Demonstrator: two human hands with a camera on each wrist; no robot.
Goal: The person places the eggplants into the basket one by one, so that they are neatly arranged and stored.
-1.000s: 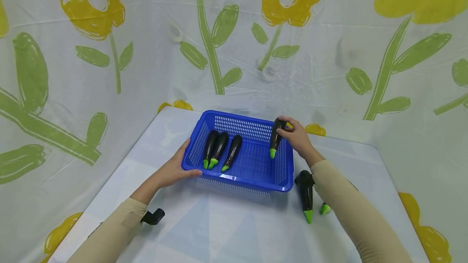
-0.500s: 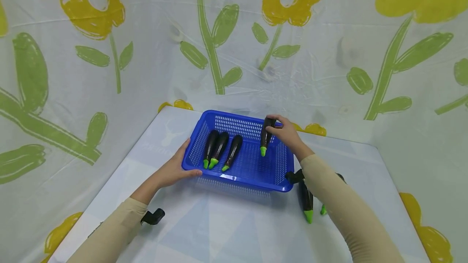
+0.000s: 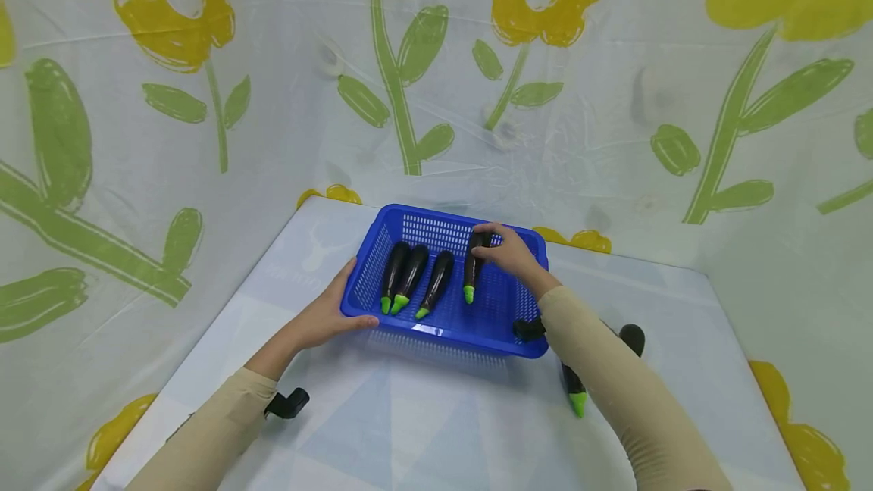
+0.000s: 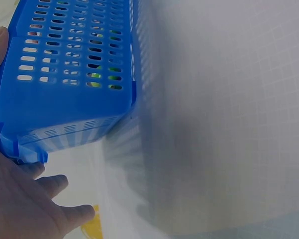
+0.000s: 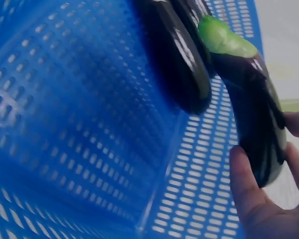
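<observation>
A blue basket (image 3: 436, 336) holds three dark eggplants (image 3: 412, 275) with green tips, lying side by side in its left half. My left hand (image 3: 326, 318) spans the basket's near left corner, thumb along the front rim; in the left wrist view its fingers (image 4: 52, 185) are spread and fairly straight against the basket's end. My right hand (image 3: 510, 252) pinches a fourth eggplant (image 3: 474, 267) by its upper end, green tip toward me, over the basket's middle. In the right wrist view that eggplant (image 5: 254, 104) is between thumb and fingers, beside another eggplant (image 5: 182, 64).
Right of the basket, partly under my right forearm, an eggplant (image 3: 574, 389) and the dark end of another (image 3: 633, 337) lie on the pale table (image 3: 423, 430). A flower-patterned sheet (image 3: 586, 150) rises behind and at both sides. Black wrist mounts (image 3: 286, 404) stick out from both sleeves.
My right hand has moved left with its eggplant, from the basket's right side toward the three lying there, and slightly lower in the latest frame. The left hand and basket stay put.
</observation>
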